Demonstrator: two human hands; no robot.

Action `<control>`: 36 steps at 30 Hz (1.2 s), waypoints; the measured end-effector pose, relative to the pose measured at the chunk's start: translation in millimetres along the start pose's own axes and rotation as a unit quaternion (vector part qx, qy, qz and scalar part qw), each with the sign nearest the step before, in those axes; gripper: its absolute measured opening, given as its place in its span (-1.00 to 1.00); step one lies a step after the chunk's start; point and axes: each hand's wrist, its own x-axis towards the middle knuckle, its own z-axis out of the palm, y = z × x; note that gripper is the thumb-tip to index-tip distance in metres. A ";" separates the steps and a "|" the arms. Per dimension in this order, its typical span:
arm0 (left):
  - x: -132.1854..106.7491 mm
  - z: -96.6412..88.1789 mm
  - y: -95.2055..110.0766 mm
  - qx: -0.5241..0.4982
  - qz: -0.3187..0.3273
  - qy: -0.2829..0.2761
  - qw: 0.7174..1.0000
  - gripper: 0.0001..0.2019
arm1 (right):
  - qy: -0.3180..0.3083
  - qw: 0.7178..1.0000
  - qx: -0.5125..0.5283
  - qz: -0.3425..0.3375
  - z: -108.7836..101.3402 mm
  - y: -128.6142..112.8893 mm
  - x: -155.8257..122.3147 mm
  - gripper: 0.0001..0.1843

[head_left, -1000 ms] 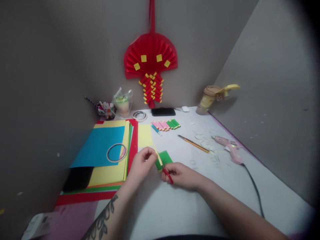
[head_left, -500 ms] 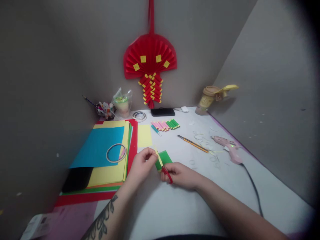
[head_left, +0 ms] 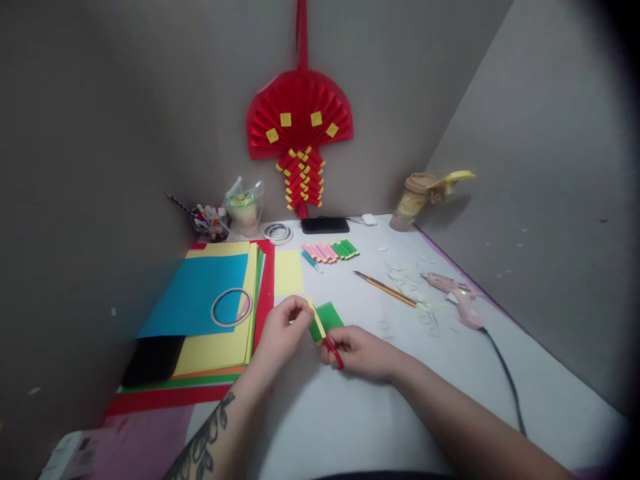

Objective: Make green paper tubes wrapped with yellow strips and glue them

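Note:
My left hand (head_left: 286, 328) is closed in a pinch on a narrow yellow paper strip (head_left: 317, 320). The strip slants down toward my right hand (head_left: 364, 353), whose fingers are closed on the red handles of a pair of scissors (head_left: 334, 355). The scissors' blades cannot be made out against the strip. Behind and below the strip shows a piece of green paper (head_left: 331, 315); whether a hand touches it is unclear. Beyond the hands lie a pale yellow sheet (head_left: 289, 273) and small rolled paper tubes, pink (head_left: 321, 252) and green (head_left: 346, 249), with yellow ends.
Coloured sheets (head_left: 195, 293) with a tape roll (head_left: 231, 307) are stacked at left. To the right lie pencils (head_left: 385, 289), paper scraps and a corded glue gun (head_left: 463, 303). A phone (head_left: 325, 225) and a cup (head_left: 413, 200) stand toward the back, below a red fan decoration (head_left: 300, 107).
The upper end of the yellow strip has shifted slightly toward my left hand. Both hands keep almost the same place and grip; the view has moved very slightly.

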 end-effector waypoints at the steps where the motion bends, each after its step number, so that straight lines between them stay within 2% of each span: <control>1: -0.1 0.1 -0.2 0.000 0.004 -0.001 1.000 -0.84 | 0.000 1.000 -0.002 0.000 -0.3 0.1 -0.1 -0.90; 15: -0.9 0.1 2.4 -0.003 -0.010 -0.023 1.000 -0.84 | 0.003 1.000 -0.001 -0.006 -1.1 2.2 -0.5 -0.91; 25: 1.5 0.6 -2.6 0.002 0.003 0.017 1.000 -0.87 | 0.013 1.000 -0.006 0.007 -0.3 -1.1 -1.6 -0.89; 36: 1.1 0.0 -1.2 -0.002 -0.001 -0.002 1.000 -0.85 | 0.011 1.000 -0.008 0.007 -0.7 0.7 -0.2 -0.93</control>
